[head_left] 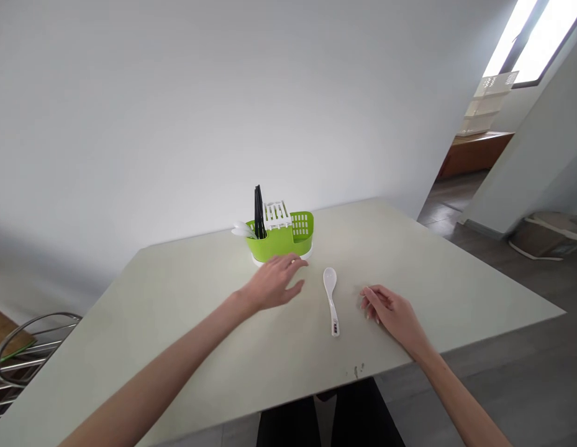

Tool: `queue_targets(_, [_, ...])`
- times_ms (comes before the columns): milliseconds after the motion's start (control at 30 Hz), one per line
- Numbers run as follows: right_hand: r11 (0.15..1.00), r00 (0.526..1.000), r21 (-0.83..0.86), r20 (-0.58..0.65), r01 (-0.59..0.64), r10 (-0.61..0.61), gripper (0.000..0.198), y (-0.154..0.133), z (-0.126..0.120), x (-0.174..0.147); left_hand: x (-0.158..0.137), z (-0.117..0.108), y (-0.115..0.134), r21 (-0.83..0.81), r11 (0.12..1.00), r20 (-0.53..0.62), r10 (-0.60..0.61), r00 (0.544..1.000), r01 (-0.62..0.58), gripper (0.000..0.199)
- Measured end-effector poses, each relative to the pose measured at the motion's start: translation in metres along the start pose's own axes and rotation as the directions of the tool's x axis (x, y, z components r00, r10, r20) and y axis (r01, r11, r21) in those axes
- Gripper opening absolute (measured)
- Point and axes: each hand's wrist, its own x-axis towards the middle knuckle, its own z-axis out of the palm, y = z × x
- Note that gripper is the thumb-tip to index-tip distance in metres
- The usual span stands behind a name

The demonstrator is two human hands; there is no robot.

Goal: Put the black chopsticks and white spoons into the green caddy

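Note:
A white spoon point(330, 292) lies on the table between my two hands, its bowl pointing away from me and a dark mark near the handle's end. My left hand point(274, 281) is over the table to the spoon's left, fingers apart and holding nothing. Just beyond it stands a green cutlery holder point(276, 246) on a white base, partly covered by my fingers. Black chopsticks point(259, 214) stand upright in the holder, and white spoons point(243, 230) lean out of its left end. To the right of the spoon, my right hand point(388, 308) rests with loosely curled fingers and nothing in it.
The pale table point(199, 347) meets a white wall point(223, 112) at its far side. A white slotted rack point(276, 215) sits on the holder's middle. A metal-framed stool or rack point(31, 347) stands at the lower left. Far right, a bin point(546, 236) is on the floor.

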Motion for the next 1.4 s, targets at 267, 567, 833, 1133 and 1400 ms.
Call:
queue_targets(267, [1.0,1.0,0.02,0.009,0.008,-0.008,0.052,0.001,-0.001,0.002,0.048,0.059,0.044,-0.253,0.854,0.216,-0.408,0.887,0.454,0.066])
queue_targets(567, [1.0,1.0,0.003,-0.007,0.027,-0.027,0.057,-0.001,0.0,0.002,0.068,0.072,0.05,-0.224,0.854,0.267,-0.409,0.872,0.469,0.051])
queue_targets(833, [1.0,1.0,0.011,-0.016,0.024,-0.024,0.054,0.0,0.0,0.001,0.045,0.066,0.042,-0.225,0.921,0.278,-0.25,0.927,0.317,0.029])
queue_targets(1133, [1.0,1.0,-0.015,-0.017,0.021,-0.021,0.056,-0.007,0.0,-0.002,-0.001,0.04,0.009,-0.209,0.922,0.384,-0.228,0.895,0.325,0.042])
queue_targets(1400, [1.0,1.0,-0.001,-0.016,0.013,-0.013,0.053,-0.004,0.0,-0.002,-0.019,0.026,-0.008,-0.247,0.845,0.481,-0.318,0.817,0.475,0.017])
